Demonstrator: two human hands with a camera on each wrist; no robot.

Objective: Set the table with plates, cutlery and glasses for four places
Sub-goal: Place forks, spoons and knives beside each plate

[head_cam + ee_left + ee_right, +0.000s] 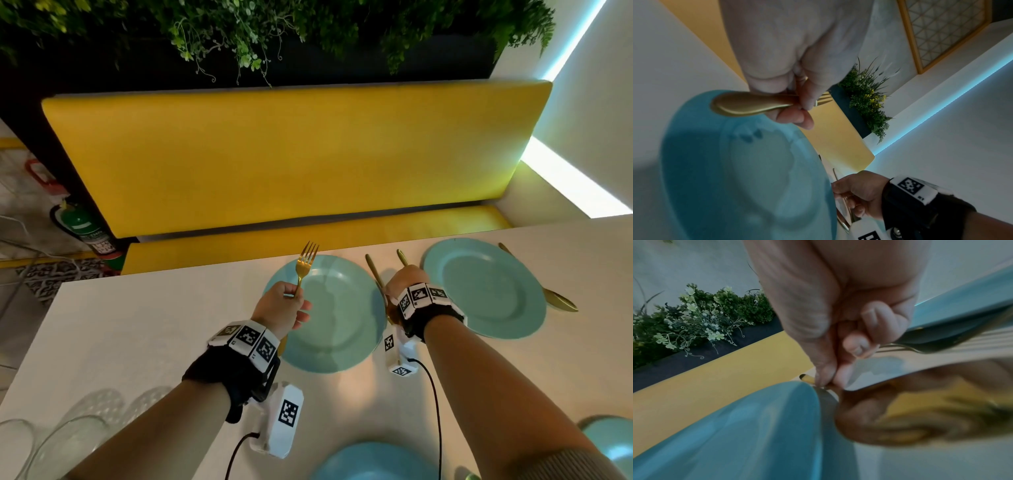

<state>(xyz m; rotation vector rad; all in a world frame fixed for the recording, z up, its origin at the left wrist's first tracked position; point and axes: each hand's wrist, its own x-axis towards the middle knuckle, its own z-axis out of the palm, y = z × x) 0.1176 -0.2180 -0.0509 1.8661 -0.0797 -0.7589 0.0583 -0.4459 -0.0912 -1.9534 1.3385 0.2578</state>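
My left hand (295, 294) pinches a gold fork (303, 265) by its handle, tines up, over the far left rim of a blue plate (337, 329). In the left wrist view the fork (748, 104) crosses that plate (735, 178) under my fingers (807, 97). My right hand (406, 279) pinches the handle of a gold spoon (374, 272) between that plate and a second blue plate (486, 291). In the right wrist view my fingertips (824, 379) grip the spoon handle (806, 378) at the plate's edge (809, 395); its bowl (920, 410) is a blur.
Another gold handle (402, 257) pokes out past my right hand, and fork tines (892, 346) lie by the second plate. A gold spoon (558, 301) lies right of it. Two more blue plates (373, 462) (613, 445) sit near me. Glasses (68, 442) stand near left. A yellow bench (274, 161) runs behind the table.
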